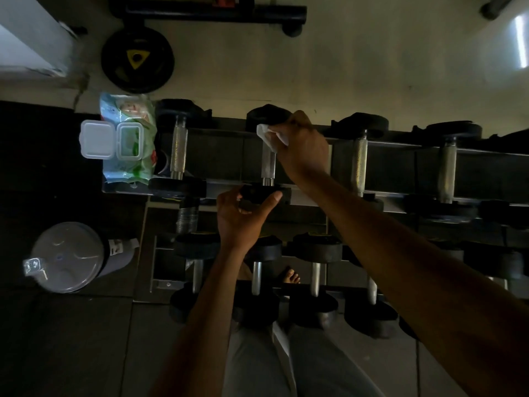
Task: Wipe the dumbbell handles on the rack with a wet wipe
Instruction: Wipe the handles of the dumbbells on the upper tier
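Observation:
A dim top-down view shows a dumbbell rack (309, 196) with several dumbbells on its upper shelf. My right hand (303, 150) holds a white wet wipe (267, 137) against the far end of the second dumbbell's metal handle (268, 166). My left hand (240, 216) grips that dumbbell's near black head (259, 193), thumb on the right side. Other knurled handles lie to the left (179, 151) and right (359, 164).
An open green wet-wipe pack (128, 141) with its white lid flipped up lies at the rack's left end. A lidded bin (67, 256) stands on the floor at left. A black weight plate (137, 60) leans against the wall. More dumbbells fill the lower shelf (315, 270).

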`<state>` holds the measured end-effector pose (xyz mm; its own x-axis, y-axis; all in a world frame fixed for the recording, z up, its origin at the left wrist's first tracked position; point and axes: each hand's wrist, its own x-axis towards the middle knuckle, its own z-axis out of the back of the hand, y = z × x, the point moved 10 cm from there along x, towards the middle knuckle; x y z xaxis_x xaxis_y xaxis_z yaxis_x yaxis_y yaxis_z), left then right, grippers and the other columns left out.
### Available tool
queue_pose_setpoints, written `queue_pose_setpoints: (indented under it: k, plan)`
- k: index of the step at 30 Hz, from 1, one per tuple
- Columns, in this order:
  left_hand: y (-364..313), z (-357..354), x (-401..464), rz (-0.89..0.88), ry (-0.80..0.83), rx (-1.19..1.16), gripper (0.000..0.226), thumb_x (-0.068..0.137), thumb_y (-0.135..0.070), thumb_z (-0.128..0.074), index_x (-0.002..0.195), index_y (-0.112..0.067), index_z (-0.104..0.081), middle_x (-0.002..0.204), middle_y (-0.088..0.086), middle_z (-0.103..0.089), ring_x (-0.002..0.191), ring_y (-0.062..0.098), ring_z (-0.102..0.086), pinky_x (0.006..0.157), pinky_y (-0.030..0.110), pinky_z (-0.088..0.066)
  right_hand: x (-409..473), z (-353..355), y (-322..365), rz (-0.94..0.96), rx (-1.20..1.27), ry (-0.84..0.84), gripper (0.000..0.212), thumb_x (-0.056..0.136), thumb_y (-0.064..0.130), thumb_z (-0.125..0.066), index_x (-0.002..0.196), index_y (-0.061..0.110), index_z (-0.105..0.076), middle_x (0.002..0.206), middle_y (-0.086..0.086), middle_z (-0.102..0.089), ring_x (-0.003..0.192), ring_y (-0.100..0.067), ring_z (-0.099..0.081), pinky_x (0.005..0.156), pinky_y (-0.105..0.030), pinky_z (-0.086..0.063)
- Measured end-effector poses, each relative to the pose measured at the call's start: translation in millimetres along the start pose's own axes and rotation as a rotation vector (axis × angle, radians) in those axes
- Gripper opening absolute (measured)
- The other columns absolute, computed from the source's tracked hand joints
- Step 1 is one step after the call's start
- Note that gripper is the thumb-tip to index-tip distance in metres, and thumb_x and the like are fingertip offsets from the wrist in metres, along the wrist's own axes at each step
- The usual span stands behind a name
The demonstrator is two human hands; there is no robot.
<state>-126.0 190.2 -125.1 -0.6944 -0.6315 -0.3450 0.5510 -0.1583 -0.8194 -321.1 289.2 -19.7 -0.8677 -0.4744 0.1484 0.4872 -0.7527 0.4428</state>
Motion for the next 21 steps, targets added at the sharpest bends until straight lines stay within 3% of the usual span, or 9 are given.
queue_pose_setpoints:
  k: [4, 8, 12, 17, 21]
  plan:
    - [1.7, 3.9, 0.4, 0.036, -0.009, 0.018, 0.082, 0.058, -0.099, -0.073, 0.11, -0.037, -0.07, 0.126, -0.006, -0.066, 0.115, 0.009, -0.065, 0.083, 0.029, -0.062, -2.8, 0.4, 1.8, 0.018, -0.024, 0.015, 0.021, 0.098, 0.038, -0.065, 0.117, 0.031, -0.072, 0.122, 0.0, -0.064, 0.092, -0.01, -0.066, 0.072, -0.018, -0.048]
    - [-0.3, 4.7, -4.5, 0.048, -0.007, -0.017, 0.084, 0.058, -0.096, -0.076, 0.115, -0.035, -0.069, 0.13, -0.005, -0.063, 0.118, 0.009, -0.062, 0.085, 0.033, -0.063, -6.9, -5.5, 6.3, 0.079, -0.013, 0.068, 0.024, 0.1, 0.031, -0.063, 0.123, 0.029, -0.069, 0.12, 0.0, -0.071, 0.1, -0.013, -0.069, 0.081, -0.025, -0.055]
    - [-2.9, 5.2, -6.1, 0.061, 0.006, -0.02, 0.084, 0.059, -0.092, -0.078, 0.117, -0.033, -0.069, 0.133, -0.006, -0.059, 0.119, 0.008, -0.058, 0.079, 0.023, -0.054, -17.0, -13.3, 5.5, 0.083, 0.055, 0.171, 0.023, 0.099, 0.038, -0.063, 0.121, 0.034, -0.07, 0.116, 0.005, -0.069, 0.097, -0.008, -0.066, 0.083, -0.03, -0.058]
    - [3.2, 4.4, -2.8, 0.103, 0.044, -0.027, 0.091, 0.055, -0.099, -0.075, 0.122, -0.037, -0.067, 0.134, -0.005, -0.061, 0.115, 0.012, -0.065, 0.085, 0.034, -0.062, -50.4, -23.3, -0.3, 0.08, 0.131, 0.37, 0.023, 0.097, 0.042, -0.066, 0.117, 0.032, -0.073, 0.119, 0.008, -0.071, 0.101, -0.004, -0.064, 0.087, -0.028, -0.056]
    - [3.3, 3.5, -2.3, 0.089, 0.086, -0.03, 0.096, 0.053, -0.103, -0.069, 0.123, -0.037, -0.068, 0.133, -0.005, -0.064, 0.12, 0.009, -0.062, 0.086, 0.025, -0.055, -54.1, -27.0, -12.9, -0.011, 0.17, 0.473, 0.026, 0.096, 0.042, -0.068, 0.118, 0.031, -0.072, 0.119, 0.009, -0.071, 0.104, -0.005, -0.061, 0.087, -0.029, -0.051]
